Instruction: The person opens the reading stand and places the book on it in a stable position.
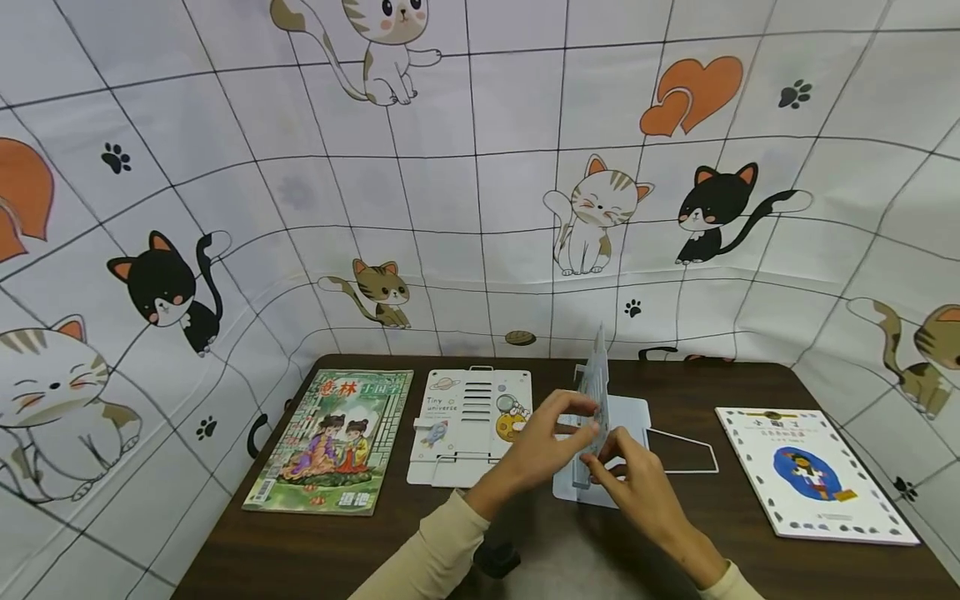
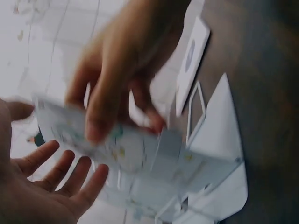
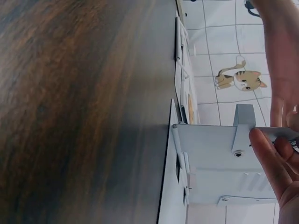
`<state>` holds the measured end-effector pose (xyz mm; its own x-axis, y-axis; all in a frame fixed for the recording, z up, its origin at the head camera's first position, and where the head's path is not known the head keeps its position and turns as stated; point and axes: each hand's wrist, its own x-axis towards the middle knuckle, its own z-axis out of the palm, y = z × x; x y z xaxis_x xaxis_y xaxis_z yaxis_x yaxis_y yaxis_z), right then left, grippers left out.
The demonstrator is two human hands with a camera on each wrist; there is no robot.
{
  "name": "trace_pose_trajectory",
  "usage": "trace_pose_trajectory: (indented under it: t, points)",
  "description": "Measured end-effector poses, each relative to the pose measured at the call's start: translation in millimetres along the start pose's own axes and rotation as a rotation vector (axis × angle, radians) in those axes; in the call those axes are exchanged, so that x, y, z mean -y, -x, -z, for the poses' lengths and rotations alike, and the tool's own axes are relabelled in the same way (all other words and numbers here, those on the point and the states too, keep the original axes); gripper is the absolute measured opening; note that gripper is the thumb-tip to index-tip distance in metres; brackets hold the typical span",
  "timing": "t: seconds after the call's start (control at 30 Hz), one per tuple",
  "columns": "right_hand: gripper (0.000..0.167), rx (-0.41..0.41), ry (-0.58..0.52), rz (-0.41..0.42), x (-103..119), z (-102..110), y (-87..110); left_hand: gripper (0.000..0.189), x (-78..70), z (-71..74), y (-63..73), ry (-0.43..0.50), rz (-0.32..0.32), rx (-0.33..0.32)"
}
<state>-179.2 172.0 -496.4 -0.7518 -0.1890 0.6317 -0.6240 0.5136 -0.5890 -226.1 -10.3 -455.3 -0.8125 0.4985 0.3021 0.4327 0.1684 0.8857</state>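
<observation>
A pale book stand [image 1: 628, 417] has its flat base on the table and its hinged panel [image 1: 598, 379] standing upright, seen almost edge-on in the head view. My right hand [image 1: 637, 483] pinches the panel near its lower front edge, beside a small folded clip [image 3: 244, 121]. On the panel's left side is my left hand [image 1: 543, 446], its fingers spread and fairly straight along the printed face [image 2: 126, 149]. Whether those fingers touch the panel is hard to tell. A thin white wire support [image 1: 693, 450] sticks out to the right of the base.
Left of my hands lies another book stand [image 1: 468, 425], flat, with planet pictures. Farther left is a green magazine [image 1: 330, 442]. A white booklet [image 1: 817, 475] lies at the right. A dark object [image 1: 497, 558] sits near the left forearm. Behind the table [image 1: 720, 533] hangs a cat-print cloth [image 1: 510, 192].
</observation>
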Motion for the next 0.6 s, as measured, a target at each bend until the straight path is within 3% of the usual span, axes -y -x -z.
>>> trace_pose_trajectory:
  t: [0.1, 0.27, 0.37, 0.47, 0.6]
  points:
    - [0.038, 0.019, -0.025, 0.045, -3, 3, -0.8, 0.048, -5.7, -8.8, 10.6, -0.003, -0.043, 0.002]
    - [0.039, 0.125, -0.227, 0.083, -18, 15, -1.9, 0.043, -6.5, -25.5, 14.6, -0.07, -0.091, -0.134]
    - [0.028, 0.152, -0.376, 0.003, -35, 27, -14.4, 0.037, -5.8, -32.5, 14.3, -0.078, -0.098, -0.209]
    - [0.013, 0.077, -0.458, -0.117, -57, 37, -39.5, 0.04, -6.5, -37.2, 13.3, -0.073, -0.113, -0.257]
    - [0.021, -0.041, -0.437, -0.266, -84, 44, -74.7, 0.042, -5.9, -41.0, 14.2, -0.082, -0.123, -0.281]
